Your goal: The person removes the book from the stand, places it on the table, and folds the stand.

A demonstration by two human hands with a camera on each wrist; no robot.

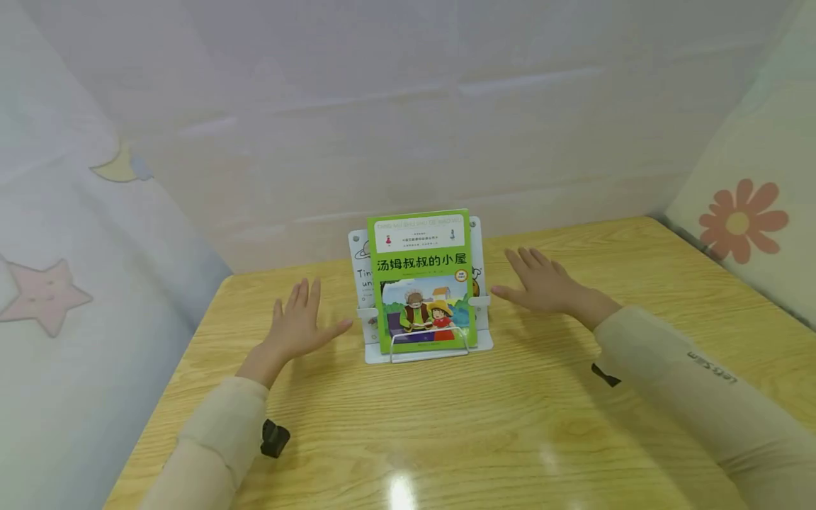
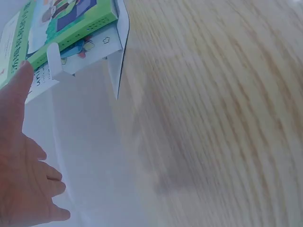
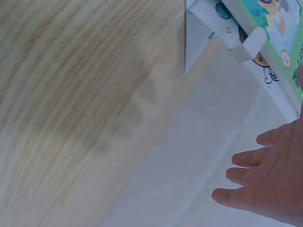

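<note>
A green picture book (image 1: 423,265) with a cartoon cover leans upright on a white book stand (image 1: 361,265). Side clips and a wire bar (image 1: 430,358) at the bottom hold the book's front. My left hand (image 1: 298,326) is to the left of the stand, fingers spread and thumb pointing toward it, holding nothing. On the other side my right hand (image 1: 542,283) hovers with fingers extended, its thumb near the stand's right clip (image 1: 479,301). Both wrist views show the book (image 2: 71,23) beyond an empty palm.
The stand is on a light wooden table (image 1: 414,411). A pale cloth (image 1: 408,120) hangs behind it. Side cloths carry a pink star (image 1: 47,297) and a red flower (image 1: 742,221). Black pieces (image 1: 275,438) show below both sleeves.
</note>
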